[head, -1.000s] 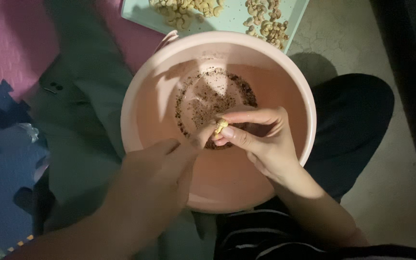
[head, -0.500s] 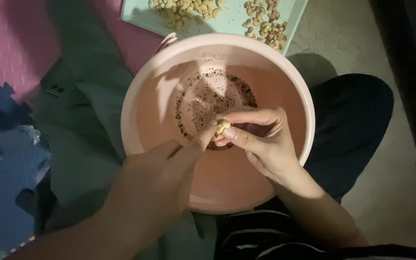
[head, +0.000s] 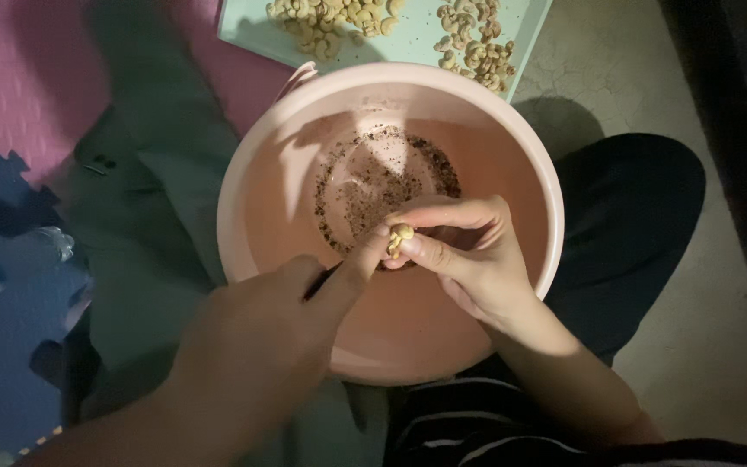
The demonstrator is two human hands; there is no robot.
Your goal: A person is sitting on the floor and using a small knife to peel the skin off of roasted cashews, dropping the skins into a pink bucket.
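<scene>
Hands [head: 365, 285] pinching nut [head: 400, 235] over basin [head: 529, 182]

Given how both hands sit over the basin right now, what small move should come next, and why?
Probably keep scraping skin off the nut so it falls into the pink basin. The right hand pinches the nut over the brown flakes, and the left hand touches it with a fingertip. Peeled nuts lie on the tray.
</scene>
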